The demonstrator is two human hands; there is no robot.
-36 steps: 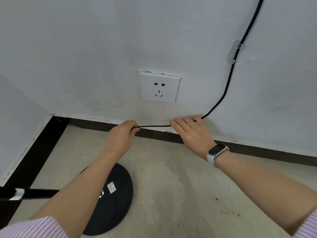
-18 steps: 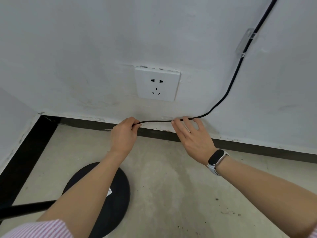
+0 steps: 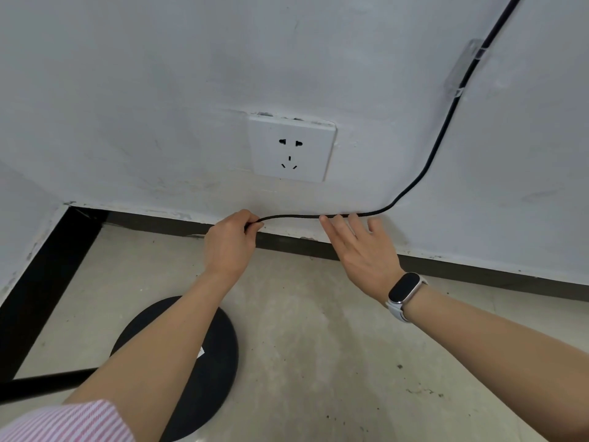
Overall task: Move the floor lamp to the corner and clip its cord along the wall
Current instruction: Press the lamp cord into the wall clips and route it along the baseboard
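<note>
A black cord point(image 3: 427, 164) runs down the white wall from the upper right, passes a clear clip point(image 3: 462, 67), then bends left along the wall's foot. My left hand point(image 3: 231, 240) pinches the cord's left stretch just above the dark baseboard. My right hand point(image 3: 360, 247) lies flat, fingers spread, fingertips pressing the cord against the wall. The lamp's round black base point(image 3: 204, 365) sits on the floor under my left forearm, and its black pole point(image 3: 41, 384) leans out to the lower left.
A white wall socket point(image 3: 291, 148) sits above the cord between my hands. The room corner point(image 3: 68, 205) is at the left, with a black baseboard along both walls. The concrete floor point(image 3: 318, 346) is bare. A watch is on my right wrist.
The view has shifted closer and slightly down the wall. My right hand's fingers have spread flatter over the cord. My left hand keeps its pinch in about the same place.
</note>
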